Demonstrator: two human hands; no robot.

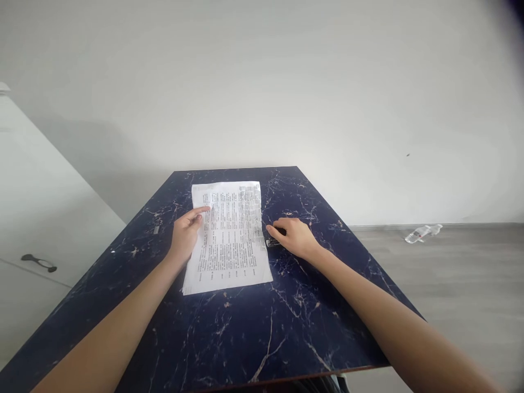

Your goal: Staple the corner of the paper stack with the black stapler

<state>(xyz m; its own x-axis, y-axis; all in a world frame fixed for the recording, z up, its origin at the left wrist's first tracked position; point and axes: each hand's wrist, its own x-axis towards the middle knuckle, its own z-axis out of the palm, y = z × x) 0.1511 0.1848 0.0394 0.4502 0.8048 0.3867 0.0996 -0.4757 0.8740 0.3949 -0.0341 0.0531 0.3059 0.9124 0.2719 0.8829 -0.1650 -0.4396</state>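
Note:
Printed sheets of paper point(231, 234) lie on the dark blue marbled table, their lines of text running sideways to me. My left hand point(185, 233) grips the stack at its left edge, with the index finger stretched over the top sheet and the thumb near the edge. At the right edge of the paper, my right hand point(298, 237) is closed over a small black stapler point(272, 242). Only the stapler's metal front end and a bit of its dark top show; the palm hides the rest. Its front end meets or lies very near the paper's edge.
The table point(229, 344) tapers away to a pale wall point(262, 82). On the left stands a white cabinet point(41, 207) with a black handle point(39, 263). A clear plastic bottle point(421, 233) lies on the grey floor point(462, 295) to the right.

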